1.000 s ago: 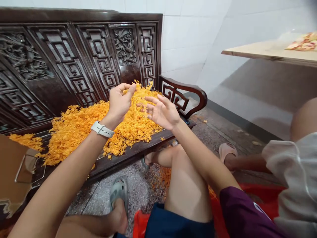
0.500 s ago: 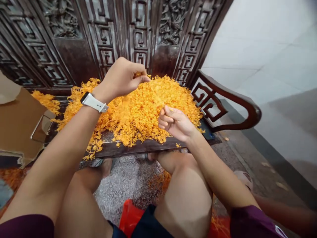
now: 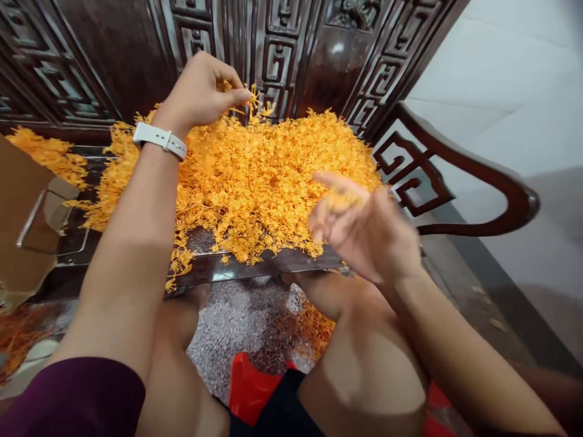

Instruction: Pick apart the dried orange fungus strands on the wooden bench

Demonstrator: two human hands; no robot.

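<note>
A broad heap of orange, stringy pieces (image 3: 273, 182) covers the dark wooden bench seat (image 3: 237, 269). My left hand (image 3: 209, 91), with a white watch strap on the wrist, is raised over the back left of the heap. Its thumb and fingers pinch several orange pieces that stick out past the fingertips. Over the heap's right front part is my right hand (image 3: 364, 230), palm turned up and blurred. Its fingers are spread apart, and a smeared orange patch shows between them.
The carved bench back (image 3: 246, 48) rises behind the heap, with a curved armrest (image 3: 483, 170) at the right. A cardboard box (image 3: 22, 212) stands at the left. Below are my legs, a red plastic seat (image 3: 250, 388) and orange scraps (image 3: 314, 328) on the floor.
My left hand has moved up and left, away from my right hand. My right hand has moved right and its fingers have opened. The view has shifted slightly.
</note>
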